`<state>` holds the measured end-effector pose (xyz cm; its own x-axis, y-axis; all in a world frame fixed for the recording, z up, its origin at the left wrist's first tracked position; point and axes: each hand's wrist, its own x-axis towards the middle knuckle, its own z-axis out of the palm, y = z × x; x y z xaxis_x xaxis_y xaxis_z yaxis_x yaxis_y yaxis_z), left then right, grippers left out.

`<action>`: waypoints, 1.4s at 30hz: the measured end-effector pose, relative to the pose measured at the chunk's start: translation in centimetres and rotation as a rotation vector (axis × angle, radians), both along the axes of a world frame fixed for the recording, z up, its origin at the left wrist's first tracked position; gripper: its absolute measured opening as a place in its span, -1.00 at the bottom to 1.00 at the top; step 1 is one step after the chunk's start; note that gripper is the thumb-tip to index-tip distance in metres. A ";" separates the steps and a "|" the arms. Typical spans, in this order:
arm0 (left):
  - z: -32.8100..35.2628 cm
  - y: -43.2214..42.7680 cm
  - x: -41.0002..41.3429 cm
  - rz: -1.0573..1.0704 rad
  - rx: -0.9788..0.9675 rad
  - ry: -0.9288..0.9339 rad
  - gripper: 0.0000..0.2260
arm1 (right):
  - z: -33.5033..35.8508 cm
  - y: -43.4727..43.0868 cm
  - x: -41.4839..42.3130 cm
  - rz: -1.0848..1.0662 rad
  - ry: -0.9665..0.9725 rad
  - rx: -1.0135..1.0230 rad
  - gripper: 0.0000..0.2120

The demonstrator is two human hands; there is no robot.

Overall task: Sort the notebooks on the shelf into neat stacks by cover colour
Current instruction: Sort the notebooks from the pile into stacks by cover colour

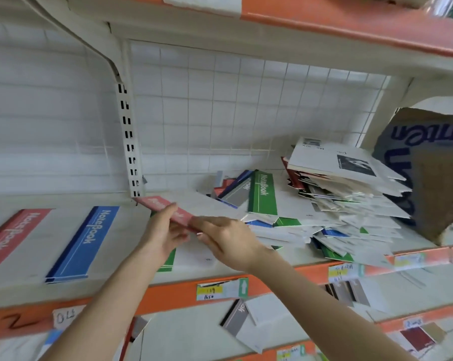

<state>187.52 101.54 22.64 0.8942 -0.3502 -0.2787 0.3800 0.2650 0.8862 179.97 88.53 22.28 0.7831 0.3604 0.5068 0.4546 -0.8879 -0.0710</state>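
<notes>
Both hands hold one red-spined notebook (160, 204) above the shelf's middle. My left hand (162, 231) grips it from the left with the thumb on top. From the right, my right hand (226, 239) pinches its near end. A red notebook stack (10, 237) lies at the far left, a blue stack (86, 242) beside it. Under my hands sits a green notebook (169, 259). A messy heap of mixed notebooks (324, 217) covers the right half of the shelf, with a green one (263, 195) on top at its left.
A torn cardboard box (433, 178) stands at the shelf's right end. The orange shelf edge (168, 293) carries price labels. Lower shelves hold a grey notebook (237, 319) and others. A wire grid backs the shelf, and an upper shelf hangs overhead.
</notes>
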 end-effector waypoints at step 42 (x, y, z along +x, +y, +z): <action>0.0 2.7 -3.3 0.003 -0.089 0.006 -0.80 | 2.6 -8.1 -0.3 -0.607 0.059 0.016 -0.80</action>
